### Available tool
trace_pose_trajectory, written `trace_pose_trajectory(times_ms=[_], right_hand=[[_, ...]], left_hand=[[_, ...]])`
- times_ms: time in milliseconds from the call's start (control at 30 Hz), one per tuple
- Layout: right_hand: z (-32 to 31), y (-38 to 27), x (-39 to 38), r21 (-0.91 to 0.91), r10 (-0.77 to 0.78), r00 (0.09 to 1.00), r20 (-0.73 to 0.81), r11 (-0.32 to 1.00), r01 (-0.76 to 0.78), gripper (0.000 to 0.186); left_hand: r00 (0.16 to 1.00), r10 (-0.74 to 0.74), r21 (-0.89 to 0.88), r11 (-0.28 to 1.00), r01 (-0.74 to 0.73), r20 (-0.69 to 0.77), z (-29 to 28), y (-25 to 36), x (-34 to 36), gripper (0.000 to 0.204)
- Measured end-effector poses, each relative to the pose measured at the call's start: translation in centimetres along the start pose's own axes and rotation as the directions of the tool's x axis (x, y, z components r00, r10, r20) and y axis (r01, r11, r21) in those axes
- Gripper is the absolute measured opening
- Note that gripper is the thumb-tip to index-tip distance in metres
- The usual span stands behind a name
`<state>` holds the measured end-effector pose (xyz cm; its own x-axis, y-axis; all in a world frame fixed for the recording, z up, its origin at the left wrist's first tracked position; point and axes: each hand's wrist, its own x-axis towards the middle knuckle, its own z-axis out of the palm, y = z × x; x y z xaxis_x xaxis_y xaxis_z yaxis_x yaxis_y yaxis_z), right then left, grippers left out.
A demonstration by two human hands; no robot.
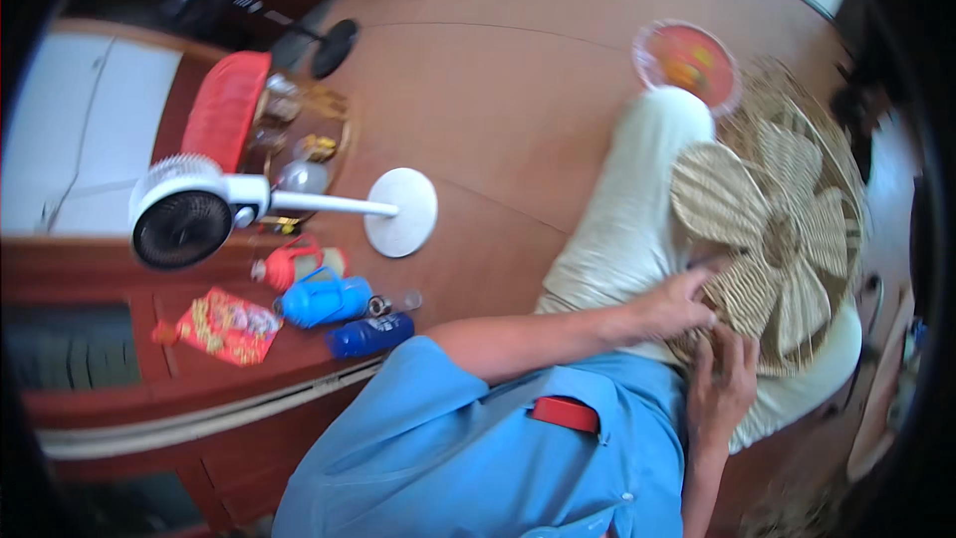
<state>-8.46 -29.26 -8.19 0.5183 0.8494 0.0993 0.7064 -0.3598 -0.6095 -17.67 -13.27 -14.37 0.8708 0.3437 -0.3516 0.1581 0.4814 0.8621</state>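
Hands, 2: left hand & right hand, fingers pressed flat on 1 woven mat, no grip closed.

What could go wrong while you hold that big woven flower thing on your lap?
The woven flower-shaped mat rests on the lap, with only the left hand and right hand on its near edge, so it might slide off the far side. The red round plate lies on the floor just beyond it and might get knocked if the mat shifts.
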Motion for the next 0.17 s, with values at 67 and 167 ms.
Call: trace_pose_trajectory(times_ms=[67, 167], right_hand=[[0.4, 0.5, -0.5, 0.022, -0.027, 1.0, 0.005, 0.999, 0.026, 0.022], [0.3, 1.4, -0.8, 0.057, 0.026, 1.0, -0.008, 0.998, -0.026, 0.023]], left_hand=[[0.993, 0.115, -0.142, 0.984, -0.111, 0.016, 0.6, 0.3, -0.1, 0.07], [0.999, 0.026, -0.101, 0.995, -0.024, 0.018, 0.2, 1.6, -0.2, 0.075]])
